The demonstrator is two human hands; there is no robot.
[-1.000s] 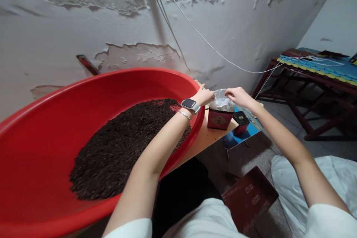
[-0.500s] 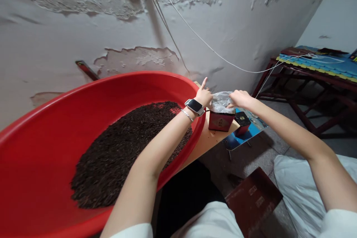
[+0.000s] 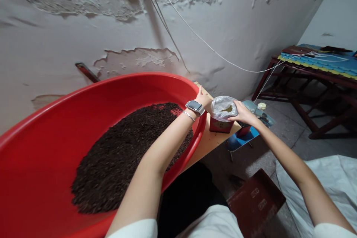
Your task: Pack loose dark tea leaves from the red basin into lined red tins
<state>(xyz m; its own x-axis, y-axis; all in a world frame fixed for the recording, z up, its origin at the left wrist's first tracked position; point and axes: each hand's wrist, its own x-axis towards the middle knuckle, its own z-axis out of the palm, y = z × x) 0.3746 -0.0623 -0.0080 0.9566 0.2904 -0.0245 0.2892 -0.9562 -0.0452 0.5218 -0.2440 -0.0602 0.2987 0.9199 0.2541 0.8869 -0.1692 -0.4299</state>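
A clear plastic bag lines a red tin, its mouth spread into a round opening above the tin's rim. My right hand grips the bag's right side, thumb low and fingers along the upper edge. At the bag's left side is my left hand, one digit pointing up and the others curled against the plastic, partly hidden. To the left, a big red basin holds a heap of dark, dry, twisted leaves, with my left forearm across it.
The tin stands on a wooden board. Behind my right hand, a second red tin sits on a blue stool. A dark red wooden stool and white sack are below right. A cable hangs along the wall.
The crumpled plastic bag has been opened out into a wide round mouth. My right hand has moved slightly down and around the bag's right side; my left hand stays at its left.
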